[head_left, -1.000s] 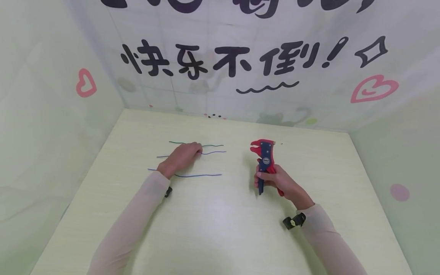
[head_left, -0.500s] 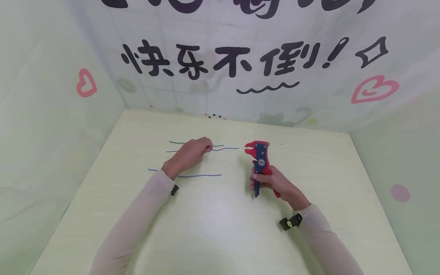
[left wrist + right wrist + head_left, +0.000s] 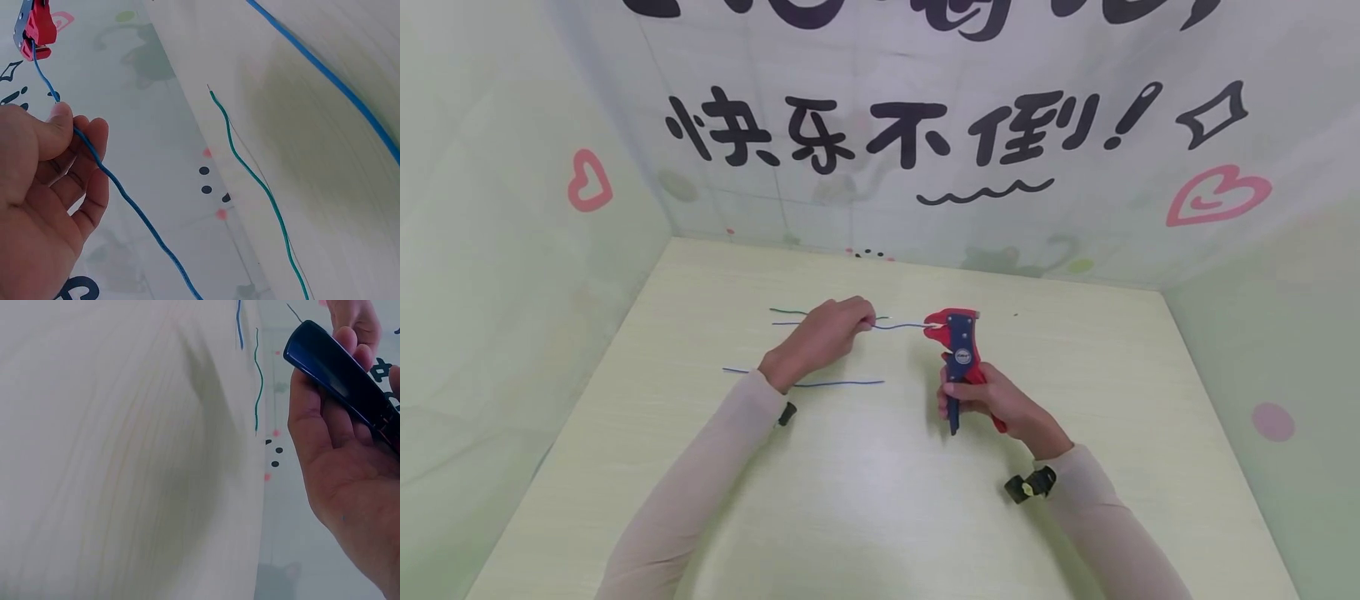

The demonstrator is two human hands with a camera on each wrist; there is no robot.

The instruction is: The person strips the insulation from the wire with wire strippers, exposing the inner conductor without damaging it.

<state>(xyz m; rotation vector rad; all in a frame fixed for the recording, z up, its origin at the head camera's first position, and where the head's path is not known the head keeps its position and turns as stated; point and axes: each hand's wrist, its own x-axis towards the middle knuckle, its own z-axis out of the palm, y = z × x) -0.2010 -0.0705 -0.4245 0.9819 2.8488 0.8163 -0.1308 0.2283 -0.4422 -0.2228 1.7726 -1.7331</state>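
Note:
My left hand (image 3: 831, 333) pinches a blue wire (image 3: 140, 215) between thumb and fingers, with a length trailing behind the hand. The wire's front end reaches into the red jaws of a wire stripper (image 3: 961, 342), as the left wrist view also shows. My right hand (image 3: 992, 400) grips the stripper by its dark blue and red handles, jaws pointing left. In the right wrist view the dark handle (image 3: 340, 375) lies across the curled fingers. A green wire (image 3: 269, 190), its tip bare, lies on the table partly behind the left hand.
Another blue wire (image 3: 842, 383) lies nearer on the pale table (image 3: 865, 500), partly under the left wrist. A tiny dark speck (image 3: 1016, 315) sits right of the stripper. A printed cloth wall (image 3: 880, 208) stands along the table's back edge, with side walls left and right.
My left hand has lifted the blue wire and moved right with it. The stripper in my right hand has moved left, and the wire's end has come into its jaws.

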